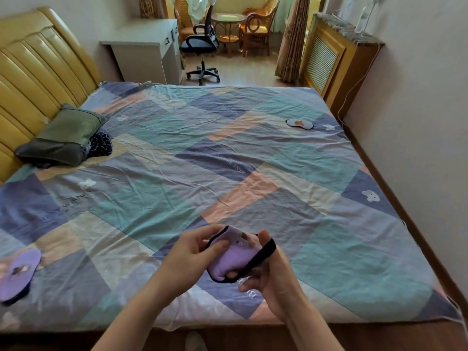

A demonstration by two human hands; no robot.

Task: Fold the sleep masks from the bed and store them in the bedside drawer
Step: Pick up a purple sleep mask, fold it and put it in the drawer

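Observation:
A purple sleep mask with black trim is folded over and held above the near edge of the bed. My left hand pinches its upper left part. My right hand holds it from below, with the black strap looped over the thumb. A second purple sleep mask lies flat at the bed's near left. A white sleep mask with an orange figure lies at the far right of the bed. No drawer shows in view.
A dark green pillow on patterned cloth lies by the yellow headboard. Beyond the bed stand a white desk and a black office chair. A wooden radiator cover and the wall flank the right side.

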